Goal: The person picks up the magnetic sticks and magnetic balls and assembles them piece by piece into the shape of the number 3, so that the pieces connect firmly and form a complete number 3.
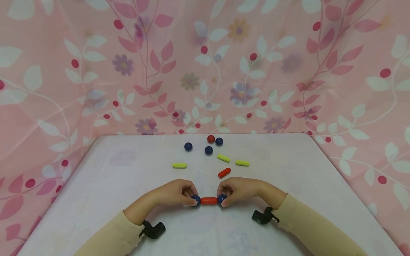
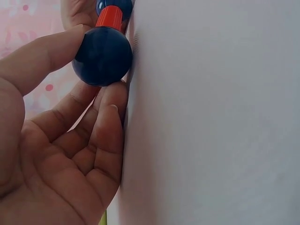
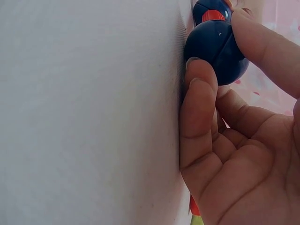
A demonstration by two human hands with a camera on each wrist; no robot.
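Observation:
Near the middle of the table a red rod (image 1: 209, 201) lies between two dark blue balls, joined or touching at both ends. My left hand (image 1: 179, 192) pinches the left blue ball (image 2: 103, 56) between thumb and fingers. On the other side my right hand (image 1: 238, 191) grips the right blue ball (image 3: 215, 49) the same way. Both wrist views show the ball low against the white surface, with the red rod leading to the far ball. Just beyond the hands rests another red rod (image 1: 224, 172).
Farther back are a red ball (image 1: 210, 139) and three blue balls, one of them at the left (image 1: 188, 146). Yellow-green rods lie nearer, one to the left (image 1: 179, 165) and two to the right. A floral cloth (image 1: 205, 71) hangs behind the white table (image 1: 128, 170).

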